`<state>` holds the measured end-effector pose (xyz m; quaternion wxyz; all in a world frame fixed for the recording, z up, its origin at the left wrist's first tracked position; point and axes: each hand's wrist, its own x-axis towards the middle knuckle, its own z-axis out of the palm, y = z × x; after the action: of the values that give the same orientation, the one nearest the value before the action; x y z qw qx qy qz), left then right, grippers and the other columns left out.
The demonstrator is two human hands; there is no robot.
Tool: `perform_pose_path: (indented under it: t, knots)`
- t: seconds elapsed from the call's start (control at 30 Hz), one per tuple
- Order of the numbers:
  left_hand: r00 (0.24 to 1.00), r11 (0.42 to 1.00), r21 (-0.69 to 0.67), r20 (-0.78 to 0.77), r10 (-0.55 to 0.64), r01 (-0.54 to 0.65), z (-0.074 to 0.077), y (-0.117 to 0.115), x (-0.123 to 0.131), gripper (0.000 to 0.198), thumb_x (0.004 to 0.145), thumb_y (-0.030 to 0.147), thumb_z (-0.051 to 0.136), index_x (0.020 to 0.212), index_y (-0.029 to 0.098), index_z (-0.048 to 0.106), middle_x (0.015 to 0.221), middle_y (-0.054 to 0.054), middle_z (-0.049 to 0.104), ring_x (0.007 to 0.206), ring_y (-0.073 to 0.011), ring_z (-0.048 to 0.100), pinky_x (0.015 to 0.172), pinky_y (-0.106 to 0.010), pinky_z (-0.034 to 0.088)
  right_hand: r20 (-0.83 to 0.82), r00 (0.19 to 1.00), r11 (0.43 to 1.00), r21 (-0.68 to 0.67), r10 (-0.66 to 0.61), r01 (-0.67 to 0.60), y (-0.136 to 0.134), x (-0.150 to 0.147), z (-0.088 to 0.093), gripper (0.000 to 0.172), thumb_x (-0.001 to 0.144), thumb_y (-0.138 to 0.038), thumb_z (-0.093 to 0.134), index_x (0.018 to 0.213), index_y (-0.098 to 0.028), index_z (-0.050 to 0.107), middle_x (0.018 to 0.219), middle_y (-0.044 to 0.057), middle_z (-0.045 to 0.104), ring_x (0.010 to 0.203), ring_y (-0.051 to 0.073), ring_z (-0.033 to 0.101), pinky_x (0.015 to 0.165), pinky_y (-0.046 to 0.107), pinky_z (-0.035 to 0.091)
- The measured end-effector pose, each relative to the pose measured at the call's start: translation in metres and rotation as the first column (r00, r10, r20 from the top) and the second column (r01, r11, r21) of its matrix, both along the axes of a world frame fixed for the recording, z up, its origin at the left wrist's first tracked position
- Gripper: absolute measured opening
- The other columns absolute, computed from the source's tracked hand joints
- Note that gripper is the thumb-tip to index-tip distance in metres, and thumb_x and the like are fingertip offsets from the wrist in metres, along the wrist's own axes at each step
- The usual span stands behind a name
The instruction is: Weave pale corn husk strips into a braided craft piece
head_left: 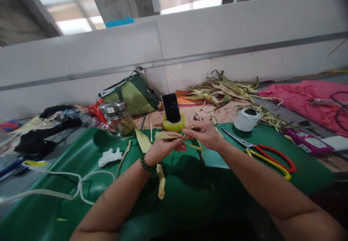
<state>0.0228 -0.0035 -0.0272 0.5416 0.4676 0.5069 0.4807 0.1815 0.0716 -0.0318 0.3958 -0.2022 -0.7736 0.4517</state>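
My left hand (pixel 165 147), with a green bead bracelet at the wrist, is closed on pale strips of dried husk (pixel 166 136). Touching the same strips from the right, my right hand (pixel 202 133) pinches them between thumb and fingers. Both hands meet above the green mat (pixel 179 197). Below my left wrist lies a rolled husk piece (pixel 161 185), and a wide husk leaf (pixel 142 140) is just behind that hand. Beyond the hands a black phone (pixel 171 108) leans upright in a yellow holder (pixel 174 125).
Scissors (pixel 255 148) with red and yellow handles and a white spool (pixel 246 120) are at right. A husk pile (pixel 225 88) lies behind. At left are a glass jar (pixel 119 120), crumpled white tissue (pixel 110 157), white cable (pixel 78 186) and a green bag (pixel 130 96).
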Motion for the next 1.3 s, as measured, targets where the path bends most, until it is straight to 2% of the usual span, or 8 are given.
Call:
perform_pose_path:
  t: [0.13,0.2,0.33,0.47,0.57,0.87,1.2,1.3]
  knots:
    - [1.0,0.999,0.039,0.007,0.015,-0.015,-0.001,0.004,-0.002,0.029,0.06,0.033,0.081,0.075,0.012,0.068,0.057,-0.002,0.069,0.054,-0.0154,0.066,0.056,-0.024,0.054,-0.004,0.996,0.995,0.024,-0.094,0.094,0.001,0.0,-0.004,0.026,0.078,-0.04,0.061,0.068,-0.016,0.066,0.064,0.003,0.064,0.061,0.013,0.058,0.057,0.025,0.046]
    - [0.997,0.999,0.052,0.075,-0.003,-0.001,0.0,0.006,-0.007,0.03,0.06,0.035,0.081,0.075,0.011,0.068,0.056,-0.002,0.069,0.053,-0.014,0.066,0.054,-0.022,0.053,-0.018,0.996,0.996,-0.015,-0.09,0.09,0.005,0.001,-0.004,0.029,0.08,-0.045,0.059,0.084,-0.016,0.067,0.074,0.004,0.066,0.07,0.015,0.061,0.065,0.027,0.049]
    - [0.95,0.983,0.151,0.281,-0.14,0.101,0.001,0.006,-0.019,0.03,0.065,0.035,0.078,0.08,0.013,0.065,0.049,0.003,0.063,0.041,-0.01,0.059,0.044,-0.018,0.048,-0.02,0.996,0.979,-0.184,0.084,-0.086,0.009,0.004,0.001,0.051,0.083,-0.06,0.048,0.102,-0.016,0.064,0.093,0.008,0.068,0.089,0.017,0.063,0.081,0.033,0.05]
    - [0.899,0.941,0.218,0.303,-0.316,0.257,-0.005,0.006,-0.027,0.028,0.07,0.034,0.075,0.084,0.016,0.058,0.05,0.002,0.065,0.043,-0.0126,0.061,0.043,-0.018,0.046,-0.016,0.955,0.927,-0.238,0.295,-0.29,0.002,0.002,0.005,0.051,0.076,-0.06,0.058,0.093,-0.013,0.067,0.084,0.006,0.068,0.078,0.015,0.063,0.073,0.028,0.051]
    - [0.894,0.92,0.217,0.246,-0.374,0.326,-0.008,0.005,-0.027,0.032,0.068,0.037,0.076,0.084,0.016,0.057,0.054,0.0,0.066,0.046,-0.0147,0.062,0.048,-0.023,0.049,-0.026,0.949,0.932,-0.183,0.315,-0.314,-0.006,0.0,0.006,0.042,0.071,-0.052,0.067,0.086,-0.013,0.068,0.074,0.002,0.066,0.067,0.011,0.058,0.064,0.024,0.048]
    - [0.984,0.968,0.181,0.023,-0.179,0.172,-0.005,0.004,-0.024,0.028,0.061,0.037,0.078,0.068,0.014,0.064,0.066,-0.004,0.066,0.06,-0.0153,0.062,0.052,-0.024,0.047,0.041,0.989,0.985,0.088,0.145,-0.148,-0.012,0.006,0.017,0.022,0.081,-0.032,0.059,0.07,-0.014,0.064,0.064,0.001,0.06,0.059,0.009,0.05,0.055,0.02,0.041]
    - [0.968,0.959,0.165,0.057,-0.243,0.231,-0.001,-0.008,-0.015,0.032,0.054,0.044,0.081,0.061,0.015,0.068,0.047,-0.003,0.061,0.041,-0.0128,0.054,0.042,-0.023,0.039,-0.109,0.929,0.904,-0.212,0.355,-0.371,-0.007,-0.002,0.004,0.032,0.071,-0.044,0.069,0.069,-0.012,0.062,0.057,-0.002,0.056,0.053,0.008,0.05,0.052,0.02,0.041]
    - [0.964,0.95,0.207,0.074,-0.254,0.234,-0.001,-0.006,-0.02,0.034,0.054,0.045,0.081,0.059,0.015,0.066,0.046,-0.002,0.06,0.039,-0.0117,0.054,0.04,-0.022,0.039,-0.127,0.927,0.902,-0.219,0.352,-0.372,-0.006,-0.001,0.005,0.034,0.071,-0.045,0.069,0.069,-0.012,0.063,0.058,-0.002,0.056,0.054,0.008,0.05,0.053,0.021,0.042]
